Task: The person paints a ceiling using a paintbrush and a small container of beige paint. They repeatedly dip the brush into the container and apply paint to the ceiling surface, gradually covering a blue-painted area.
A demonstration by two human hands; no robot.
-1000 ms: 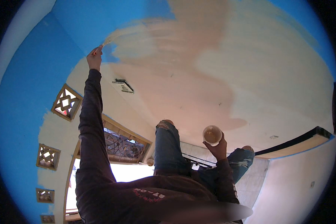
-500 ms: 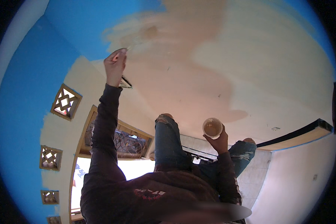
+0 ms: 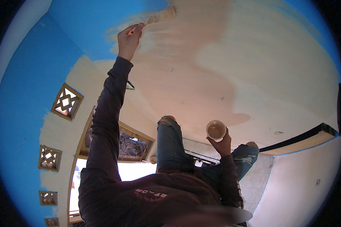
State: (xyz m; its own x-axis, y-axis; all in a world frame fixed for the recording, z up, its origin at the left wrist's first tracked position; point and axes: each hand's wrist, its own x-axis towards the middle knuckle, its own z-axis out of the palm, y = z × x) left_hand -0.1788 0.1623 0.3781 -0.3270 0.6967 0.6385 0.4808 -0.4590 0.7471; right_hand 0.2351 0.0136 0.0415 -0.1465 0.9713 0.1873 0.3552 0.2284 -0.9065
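A paintbrush (image 3: 157, 17) is gripped by its handle in the closed left hand (image 3: 129, 39), its long axis running up and to the right from the fist, bristles laid against the cream-coated ceiling (image 3: 216, 68) beside remaining blue paint (image 3: 91, 22). A small paint cup (image 3: 216, 130) is clasped in the right hand (image 3: 222, 143), well below the brush. Lattice vents (image 3: 67, 102) are set in the wall left of the raised arm.

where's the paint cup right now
In the head view the paint cup sits right of centre, held up in the right hand beside the jeans-clad knee, well below the brush in the raised left hand.
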